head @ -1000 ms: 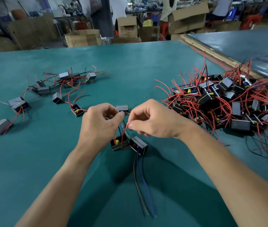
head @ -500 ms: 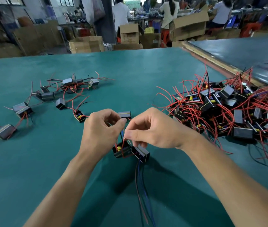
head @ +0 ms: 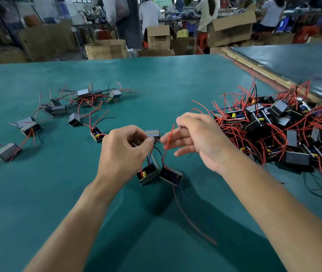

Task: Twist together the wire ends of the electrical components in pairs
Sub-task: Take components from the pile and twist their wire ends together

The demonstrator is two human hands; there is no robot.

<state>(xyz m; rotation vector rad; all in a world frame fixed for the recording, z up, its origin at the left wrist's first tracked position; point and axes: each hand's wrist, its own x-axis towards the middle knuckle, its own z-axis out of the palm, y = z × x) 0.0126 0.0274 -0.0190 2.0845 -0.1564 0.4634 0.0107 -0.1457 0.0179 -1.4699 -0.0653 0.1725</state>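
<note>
Left hand [head: 124, 152] pinches wires [head: 150, 157] rising upright from two components [head: 148, 174] at centre. Right hand [head: 197, 138] is loose-fingered, holding nothing. Green table [head: 175, 85]; pile [head: 285, 134] right, boxes [head: 105, 49] far.

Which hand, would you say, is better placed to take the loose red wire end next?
Probably the right hand: it is open, fingers beside the red wire; the left hand pinches other wires.

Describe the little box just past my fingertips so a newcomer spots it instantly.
On the green table, look between the red-wired heap on the right and the scattered components on the left. Just beyond the left hand lies a small grey box with a yellow stripe, lighter than the two dark boxes nearer the person.
</note>
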